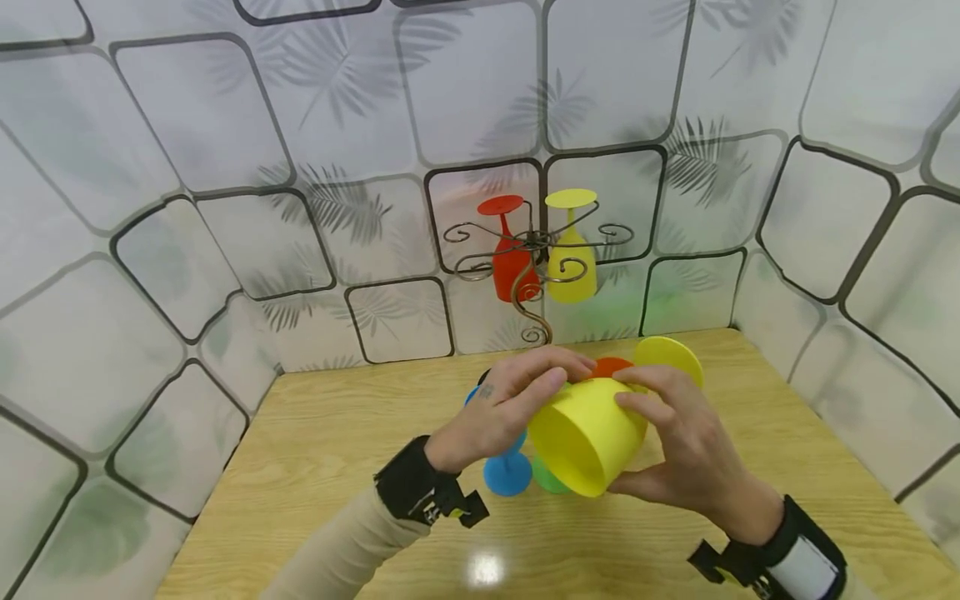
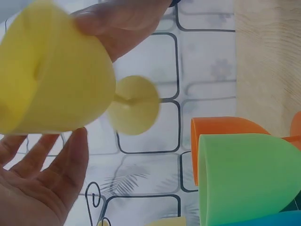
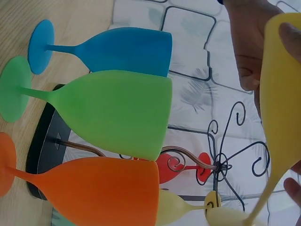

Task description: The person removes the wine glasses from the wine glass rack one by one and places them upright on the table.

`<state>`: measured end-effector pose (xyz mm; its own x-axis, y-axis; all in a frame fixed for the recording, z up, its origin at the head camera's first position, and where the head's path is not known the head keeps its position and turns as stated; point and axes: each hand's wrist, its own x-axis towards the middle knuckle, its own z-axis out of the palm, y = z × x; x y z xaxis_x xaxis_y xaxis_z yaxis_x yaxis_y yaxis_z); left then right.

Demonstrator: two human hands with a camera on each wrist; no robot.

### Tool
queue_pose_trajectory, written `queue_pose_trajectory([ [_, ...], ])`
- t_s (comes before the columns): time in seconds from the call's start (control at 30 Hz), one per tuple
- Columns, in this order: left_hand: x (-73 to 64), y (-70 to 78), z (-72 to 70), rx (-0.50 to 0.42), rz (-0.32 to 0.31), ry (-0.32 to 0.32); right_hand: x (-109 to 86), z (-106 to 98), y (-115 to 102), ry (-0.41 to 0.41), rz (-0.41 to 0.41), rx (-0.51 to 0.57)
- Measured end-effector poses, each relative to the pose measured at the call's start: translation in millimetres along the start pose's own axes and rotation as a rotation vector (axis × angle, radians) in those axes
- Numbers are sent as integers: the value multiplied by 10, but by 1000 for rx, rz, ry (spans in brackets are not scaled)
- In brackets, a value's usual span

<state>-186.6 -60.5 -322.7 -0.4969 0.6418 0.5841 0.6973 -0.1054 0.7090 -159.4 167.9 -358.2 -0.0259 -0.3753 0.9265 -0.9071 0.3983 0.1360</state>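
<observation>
A yellow goblet (image 1: pixel 600 433) is held above the table, tilted, its mouth towards the near left and its round foot towards the far right. My right hand (image 1: pixel 690 442) grips its bowl, thumb below and fingers on top. On the bowl's other side, my left hand (image 1: pixel 502 408) touches it with nearly straight fingers. The left wrist view shows the goblet's bowl (image 2: pixel 70 84) between both hands. Beneath, blue (image 3: pixel 127 49), green (image 3: pixel 113 108) and orange (image 3: pixel 103 188) goblets stand upright in a row, partly hidden by the hands in the head view.
At the back stands a curled metal rack (image 1: pixel 532 242) with a black base (image 3: pixel 47 136). A red goblet (image 1: pixel 513 267) and another yellow goblet (image 1: pixel 572 271) hang upside down from it. Patterned cloth walls (image 1: pixel 480 83) surround the wooden table (image 1: pixel 337 483).
</observation>
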Motion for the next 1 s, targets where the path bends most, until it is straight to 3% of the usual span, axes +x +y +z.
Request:
queue_pose_trajectory([
  [0.23,11,-14,27,-124,43,-47,-76,-52,27,55,157,-13],
  [0.5,0,-53,44,-3,67,-53,-130,-70,37,74,244,13],
  [0.77,-8,-119,82,37,3,-111,-344,-101,29,47,351,2],
  [1.0,-38,-182,112,171,-30,-180,-558,-68,25,7,397,32],
])
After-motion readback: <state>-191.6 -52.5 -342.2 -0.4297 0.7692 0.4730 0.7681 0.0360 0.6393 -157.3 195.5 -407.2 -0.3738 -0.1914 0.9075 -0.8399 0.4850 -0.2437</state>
